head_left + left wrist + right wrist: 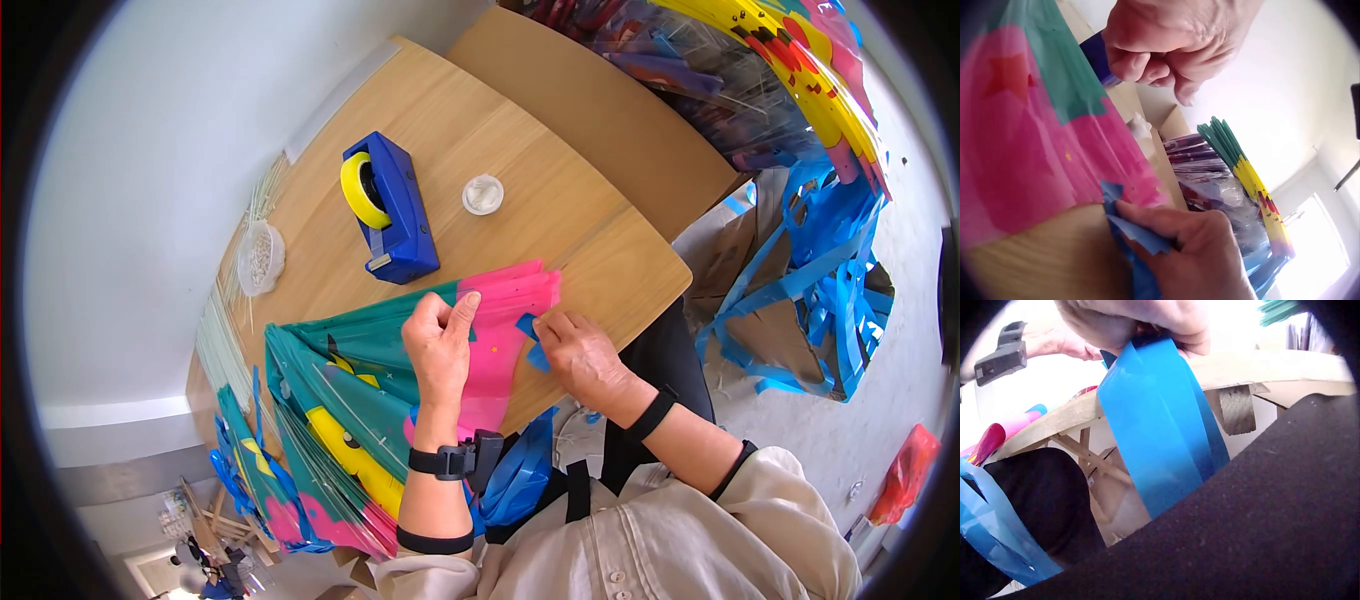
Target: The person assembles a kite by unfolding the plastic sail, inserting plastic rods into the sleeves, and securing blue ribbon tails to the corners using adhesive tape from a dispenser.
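My right hand point(585, 362) pinches a blue plastic strip point(1157, 425) at the table edge, beside the pink end of a printed plastic sheet. The strip's folded end sticks out past the fingertips in the left wrist view, and its length hangs below the table edge in the right wrist view. The sheet point(495, 345), green and pink with yellow figures, lies gathered in pleats across the table. Above it is my left hand point(437, 345), fingers curled in and thumb alongside, with nothing seen in it.
A blue tape dispenser point(408, 205) with yellow tape and a small round dish point(483, 195) stand farther back. At the left are a white bowl point(260, 258) and thin sticks point(262, 195). Blue strips point(800, 290) drape over a carton at the right; a red bag point(905, 472) lies beyond.
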`<action>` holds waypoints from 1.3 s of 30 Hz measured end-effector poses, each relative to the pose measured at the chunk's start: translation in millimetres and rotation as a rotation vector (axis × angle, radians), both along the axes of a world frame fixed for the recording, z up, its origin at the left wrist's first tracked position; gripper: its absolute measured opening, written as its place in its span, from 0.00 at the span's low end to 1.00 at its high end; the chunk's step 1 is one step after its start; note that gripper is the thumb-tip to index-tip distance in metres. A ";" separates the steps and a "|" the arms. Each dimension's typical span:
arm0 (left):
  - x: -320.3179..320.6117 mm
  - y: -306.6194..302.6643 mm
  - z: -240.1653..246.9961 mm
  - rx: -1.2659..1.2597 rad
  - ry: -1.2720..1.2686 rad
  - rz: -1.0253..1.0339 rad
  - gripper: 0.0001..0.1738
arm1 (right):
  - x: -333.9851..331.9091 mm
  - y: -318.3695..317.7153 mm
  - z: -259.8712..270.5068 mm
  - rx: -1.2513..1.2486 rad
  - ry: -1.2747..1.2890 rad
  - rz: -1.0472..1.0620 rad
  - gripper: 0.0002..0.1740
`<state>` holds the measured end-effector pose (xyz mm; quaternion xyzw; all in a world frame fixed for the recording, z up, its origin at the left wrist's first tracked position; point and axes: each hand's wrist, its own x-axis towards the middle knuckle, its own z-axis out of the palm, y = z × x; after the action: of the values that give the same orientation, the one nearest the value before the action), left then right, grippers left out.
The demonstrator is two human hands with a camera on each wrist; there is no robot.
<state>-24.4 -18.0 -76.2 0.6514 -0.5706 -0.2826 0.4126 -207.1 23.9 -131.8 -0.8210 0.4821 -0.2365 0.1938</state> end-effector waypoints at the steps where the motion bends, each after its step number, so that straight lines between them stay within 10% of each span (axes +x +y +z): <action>1: 0.2 2.1 -2.7 0.009 0.000 -0.024 0.23 | -0.6 -0.1 0.3 -0.001 0.002 0.000 0.21; 6: -2.6 3.6 -8.6 -0.221 0.122 0.113 0.08 | 0.8 -1.7 -2.7 -0.098 -0.027 -0.006 0.11; 17: 58.1 -69.7 48.7 0.106 0.107 0.328 0.34 | 0.2 -1.7 0.0 -0.087 -0.021 -0.011 0.13; 39: 77.4 -76.7 32.3 0.064 0.449 0.316 0.33 | -1.1 -1.2 2.2 -0.064 -0.011 -0.002 0.14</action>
<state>52.9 -94.7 -43.9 0.6661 -0.3472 -0.3697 0.5469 -208.2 22.7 -129.6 -0.8251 0.4740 -0.2564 0.1698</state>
